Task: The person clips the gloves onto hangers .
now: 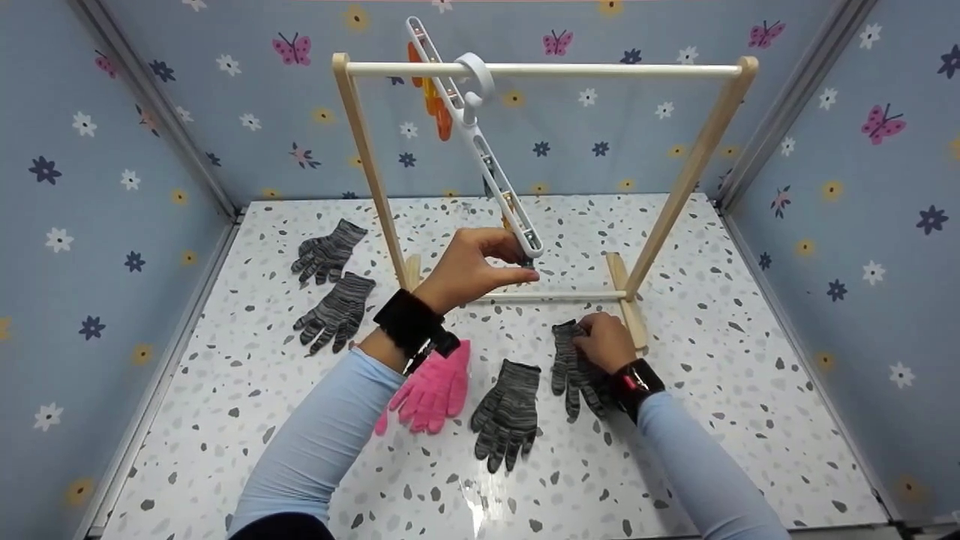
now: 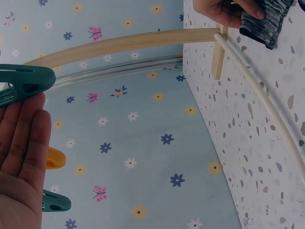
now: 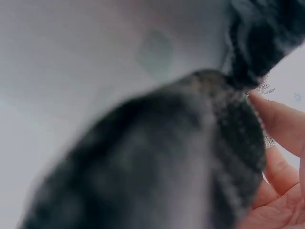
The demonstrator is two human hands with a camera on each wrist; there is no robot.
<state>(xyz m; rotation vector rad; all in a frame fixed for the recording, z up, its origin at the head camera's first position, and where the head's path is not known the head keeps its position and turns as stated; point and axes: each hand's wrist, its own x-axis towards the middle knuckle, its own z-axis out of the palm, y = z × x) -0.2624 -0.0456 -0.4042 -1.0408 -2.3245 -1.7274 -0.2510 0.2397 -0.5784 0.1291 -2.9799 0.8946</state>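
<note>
A white clip hanger [image 1: 486,156] hangs tilted from the rack's top bar, with orange, yellow and dark green clothespins along it. At its lower near end my left hand [image 1: 469,266] pinches a green clothespin [image 2: 35,78], thumb below and fingers behind. Over the table at the right, my right hand [image 1: 606,343] pinches a grey striped knit glove [image 1: 568,371] near its cuff, fingers of the glove hanging toward me. In the right wrist view the glove [image 3: 143,162] is blurred and covers much of the picture.
A wooden rack [image 1: 690,169] with a white bar stands at the back of the speckled table [image 1: 712,450]. Grey gloves [image 1: 507,412] lie at front centre and grey gloves [image 1: 334,313] at the left. Pink gloves [image 1: 435,390] lie under my left forearm. Patterned walls [image 1: 862,262] enclose the table.
</note>
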